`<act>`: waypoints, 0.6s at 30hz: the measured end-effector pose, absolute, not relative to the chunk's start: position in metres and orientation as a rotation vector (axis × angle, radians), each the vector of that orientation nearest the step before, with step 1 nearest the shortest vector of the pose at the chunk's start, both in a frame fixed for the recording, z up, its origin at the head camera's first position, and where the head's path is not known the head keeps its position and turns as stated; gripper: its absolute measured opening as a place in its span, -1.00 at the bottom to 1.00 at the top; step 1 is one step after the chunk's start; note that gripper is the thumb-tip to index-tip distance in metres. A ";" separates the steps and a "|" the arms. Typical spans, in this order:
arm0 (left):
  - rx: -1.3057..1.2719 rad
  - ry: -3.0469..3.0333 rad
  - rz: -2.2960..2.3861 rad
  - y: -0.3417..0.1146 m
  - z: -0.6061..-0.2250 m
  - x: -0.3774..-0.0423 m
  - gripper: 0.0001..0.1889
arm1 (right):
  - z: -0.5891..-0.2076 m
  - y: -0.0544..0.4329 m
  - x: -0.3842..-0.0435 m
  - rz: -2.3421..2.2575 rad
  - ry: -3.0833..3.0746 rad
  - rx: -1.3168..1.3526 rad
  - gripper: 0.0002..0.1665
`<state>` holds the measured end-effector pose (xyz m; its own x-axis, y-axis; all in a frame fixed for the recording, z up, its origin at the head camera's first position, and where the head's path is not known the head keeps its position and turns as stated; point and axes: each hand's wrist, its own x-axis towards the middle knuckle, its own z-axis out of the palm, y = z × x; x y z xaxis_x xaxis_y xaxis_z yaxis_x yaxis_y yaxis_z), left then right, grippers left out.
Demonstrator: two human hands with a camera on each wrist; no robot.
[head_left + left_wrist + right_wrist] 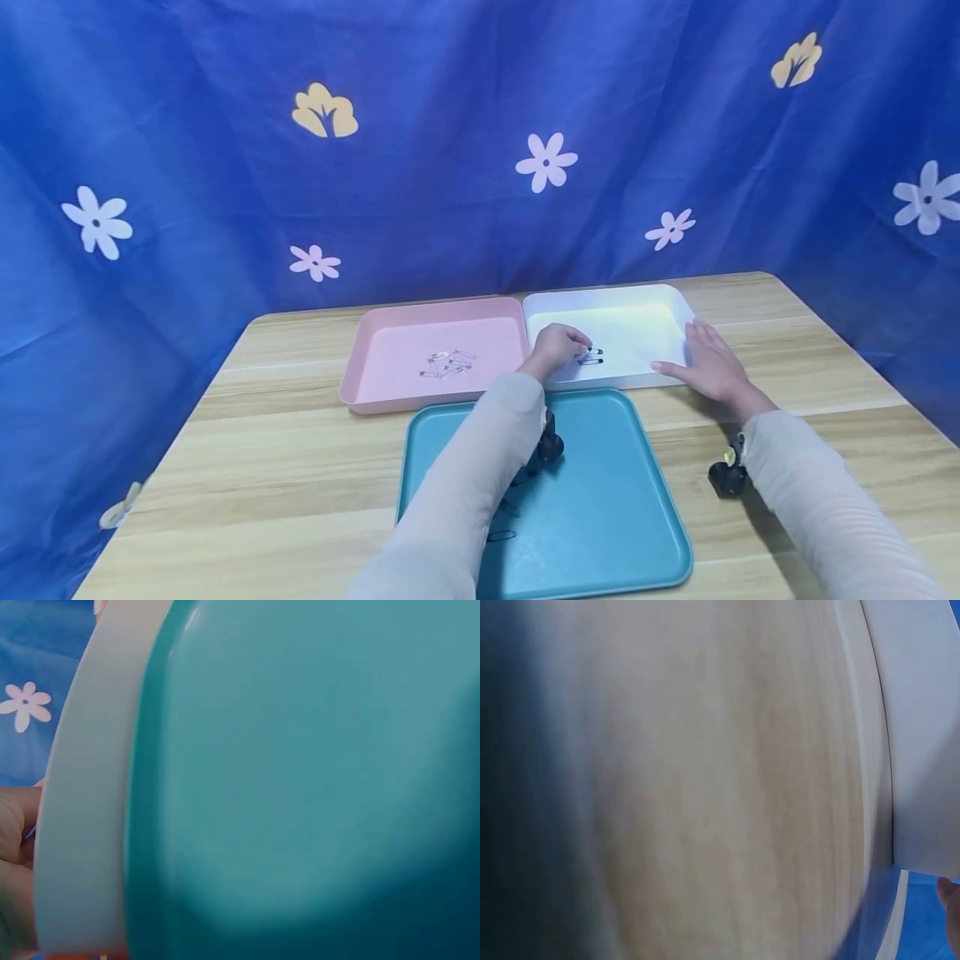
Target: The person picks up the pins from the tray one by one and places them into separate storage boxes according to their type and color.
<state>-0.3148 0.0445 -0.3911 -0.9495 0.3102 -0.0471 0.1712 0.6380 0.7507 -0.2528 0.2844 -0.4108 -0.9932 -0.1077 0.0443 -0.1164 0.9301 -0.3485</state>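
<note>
sorting dark pins into the white tray

reaching into the white tray [645,300], the left hand [557,346] curls its fingers over dark safety pins [592,357] lying on the tray floor; whether it pinches one i cannot tell. the right hand [708,362] lies flat, fingers straight, on the tray's right rim. silver pins [448,363] sit in the pink tray [390,321]; a teal tray [622,517] lies nearest on the worktop [285,467].

a pin this small could slip the pinch or drag its neighbour along. only the head view shows the pins; the wrist views give blurred tray and wood.
</note>
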 end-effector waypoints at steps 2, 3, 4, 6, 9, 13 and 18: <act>0.375 2.683 1.202 0.047 -0.394 -0.316 -0.89 | -0.411 0.284 -0.253 0.562 -3.064 0.172 0.25; 0.366 2.694 1.197 0.049 -0.394 -0.315 -0.89 | -0.411 0.285 -0.254 0.564 -3.062 0.168 0.25; 0.347 2.701 1.197 0.049 -0.395 -0.315 -0.90 | -0.411 0.285 -0.254 0.565 -3.061 0.163 0.26; 0.312 2.714 1.186 0.051 -0.396 -0.315 -0.90 | -0.410 0.284 -0.254 0.573 -3.062 0.153 0.26; 0.273 2.740 1.150 0.054 -0.400 -0.318 -0.89 | -0.410 0.285 -0.254 0.568 -3.063 0.138 0.27; 0.354 2.822 1.116 0.060 -0.432 -0.342 -0.90 | -0.410 0.284 -0.255 0.553 -3.070 0.135 0.27; 0.359 2.748 1.131 0.059 -0.447 -0.357 -0.93 | -0.411 0.284 -0.254 0.543 -3.072 0.139 0.26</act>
